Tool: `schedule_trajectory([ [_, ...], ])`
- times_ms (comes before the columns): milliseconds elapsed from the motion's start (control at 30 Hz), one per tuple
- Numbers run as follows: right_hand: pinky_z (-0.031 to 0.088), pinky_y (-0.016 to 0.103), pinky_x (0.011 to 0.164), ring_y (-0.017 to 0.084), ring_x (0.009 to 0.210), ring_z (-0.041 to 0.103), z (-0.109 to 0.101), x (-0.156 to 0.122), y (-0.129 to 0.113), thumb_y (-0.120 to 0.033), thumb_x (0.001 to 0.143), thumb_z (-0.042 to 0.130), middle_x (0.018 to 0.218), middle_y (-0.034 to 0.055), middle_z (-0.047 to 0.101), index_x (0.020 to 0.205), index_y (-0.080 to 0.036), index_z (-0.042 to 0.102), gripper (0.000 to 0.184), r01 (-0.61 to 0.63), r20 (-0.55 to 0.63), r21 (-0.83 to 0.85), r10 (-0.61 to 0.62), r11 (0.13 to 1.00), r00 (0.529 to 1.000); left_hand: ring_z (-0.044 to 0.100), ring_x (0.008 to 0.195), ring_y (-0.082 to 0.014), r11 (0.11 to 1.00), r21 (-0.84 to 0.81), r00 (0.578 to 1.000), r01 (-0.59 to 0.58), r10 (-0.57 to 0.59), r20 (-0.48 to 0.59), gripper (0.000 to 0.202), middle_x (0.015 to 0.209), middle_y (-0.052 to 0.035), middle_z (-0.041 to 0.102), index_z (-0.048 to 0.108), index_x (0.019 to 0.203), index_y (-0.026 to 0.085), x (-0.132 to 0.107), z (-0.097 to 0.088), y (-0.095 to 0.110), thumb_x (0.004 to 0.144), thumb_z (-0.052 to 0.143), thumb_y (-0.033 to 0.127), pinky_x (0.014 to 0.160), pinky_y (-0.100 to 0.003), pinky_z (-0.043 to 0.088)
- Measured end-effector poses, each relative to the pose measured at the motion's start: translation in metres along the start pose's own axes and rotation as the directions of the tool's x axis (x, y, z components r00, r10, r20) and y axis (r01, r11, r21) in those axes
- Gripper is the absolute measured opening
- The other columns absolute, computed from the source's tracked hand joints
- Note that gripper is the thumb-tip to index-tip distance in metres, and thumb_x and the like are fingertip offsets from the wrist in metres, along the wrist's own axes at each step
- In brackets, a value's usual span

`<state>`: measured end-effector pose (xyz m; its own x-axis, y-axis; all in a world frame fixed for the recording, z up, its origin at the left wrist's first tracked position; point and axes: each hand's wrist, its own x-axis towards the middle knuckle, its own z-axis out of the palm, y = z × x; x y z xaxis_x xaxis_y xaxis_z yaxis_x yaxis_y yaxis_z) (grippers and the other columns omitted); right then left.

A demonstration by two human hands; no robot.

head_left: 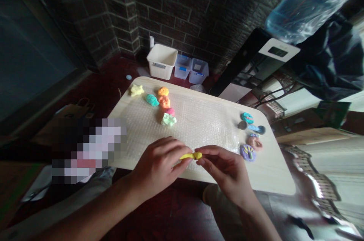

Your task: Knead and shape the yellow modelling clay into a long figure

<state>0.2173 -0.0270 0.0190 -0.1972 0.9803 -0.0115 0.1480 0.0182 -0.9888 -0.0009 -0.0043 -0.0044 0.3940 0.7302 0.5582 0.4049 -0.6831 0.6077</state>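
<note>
Between my two hands is a small strip of yellow modelling clay (pixel 196 155), held above the near edge of the table. My left hand (pixel 162 157) pinches its left end between thumb and fingers. At its thicker right end, the thumb and forefinger of my right hand (pixel 224 165) grip it. Bubble wrap (pixel 193 115) covers much of the pale wooden table (pixel 267 172) beyond my hands. Several clay lumps lie at the far left, among them a pale yellow one (pixel 137 90), a teal one (pixel 152 100), an orange one (pixel 164 101) and a pale green one (pixel 168 119).
On the table's right are a purple clay disc (pixel 248 153), a pinkish-brown piece (pixel 255 142), a teal piece (pixel 247 117) and a blue piece with dark round ends (pixel 252 127). A white basket (pixel 162 62) and clear bins (pixel 198 71) stand behind, by a brick wall.
</note>
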Motion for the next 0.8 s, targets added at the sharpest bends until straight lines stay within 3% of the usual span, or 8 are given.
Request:
schedule_trajectory([
  [233, 0.066, 0.032, 0.083, 0.020, 0.091, 0.079, 0.0029, 0.0013, 0.0009, -0.024, 0.090, 0.082, 0.103, 0.0074, 0.084, 0.109, -0.025, 0.082, 0.019, 0.005, -0.017, 0.074, -0.004, 0.997, 1.000, 0.067, 0.083, -0.0188, 1.000, 0.006, 1.000, 0.015, -0.015, -0.021, 0.007, 0.089, -0.0023, 0.073, 0.071, 0.100, 0.018, 0.0007, 0.0004, 0.0021, 0.100, 0.065, 0.016, 0.074, -0.033, 0.053],
  [367, 0.065, 0.031, 0.067, 0.019, 0.072, 0.077, 0.0033, 0.0028, -0.0015, -0.033, 0.089, 0.084, 0.086, 0.0070, 0.082, 0.113, -0.021, 0.080, 0.027, -0.051, -0.034, 0.134, 0.056, 0.990, 0.998, 0.066, 0.084, -0.0187, 0.999, 0.049, 0.999, -0.018, 0.020, -0.040, 0.008, 0.089, -0.0022, 0.072, 0.070, 0.099, 0.018, 0.0010, -0.0001, 0.0030, 0.099, 0.065, 0.013, 0.077, -0.034, 0.052],
  [500, 0.063, 0.030, 0.059, 0.017, 0.061, 0.072, 0.0043, 0.0030, -0.0014, -0.039, 0.087, 0.086, 0.075, 0.0068, 0.080, 0.099, -0.018, 0.084, 0.024, -0.106, -0.071, 0.133, 0.116, 0.985, 0.991, 0.066, 0.086, -0.0194, 0.995, 0.085, 0.998, -0.049, 0.053, -0.040, 0.009, 0.091, -0.0030, 0.073, 0.071, 0.101, 0.018, 0.0002, -0.0007, 0.0040, 0.099, 0.065, 0.012, 0.080, -0.036, 0.053],
  [600, 0.063, 0.030, 0.062, 0.018, 0.065, 0.072, 0.0046, 0.0035, -0.0027, -0.038, 0.086, 0.086, 0.079, 0.0075, 0.081, 0.095, -0.019, 0.085, 0.021, -0.088, -0.055, 0.120, 0.095, 0.989, 0.994, 0.068, 0.086, -0.0193, 0.998, 0.057, 0.998, -0.036, 0.039, -0.051, 0.009, 0.093, -0.0038, 0.073, 0.071, 0.105, 0.018, -0.0010, -0.0004, 0.0037, 0.099, 0.066, 0.014, 0.080, -0.035, 0.055],
  [800, 0.065, 0.033, 0.079, 0.020, 0.086, 0.077, 0.0038, 0.0024, -0.0045, -0.031, 0.092, 0.081, 0.095, 0.0077, 0.082, 0.105, -0.023, 0.084, 0.016, -0.005, -0.004, 0.050, 0.005, 0.999, 1.000, 0.070, 0.086, -0.0173, 0.998, -0.053, 1.000, 0.015, -0.015, -0.011, 0.016, 0.096, -0.0043, 0.074, 0.073, 0.115, 0.019, -0.0011, 0.0011, 0.0021, 0.102, 0.065, 0.018, 0.076, -0.030, 0.057],
])
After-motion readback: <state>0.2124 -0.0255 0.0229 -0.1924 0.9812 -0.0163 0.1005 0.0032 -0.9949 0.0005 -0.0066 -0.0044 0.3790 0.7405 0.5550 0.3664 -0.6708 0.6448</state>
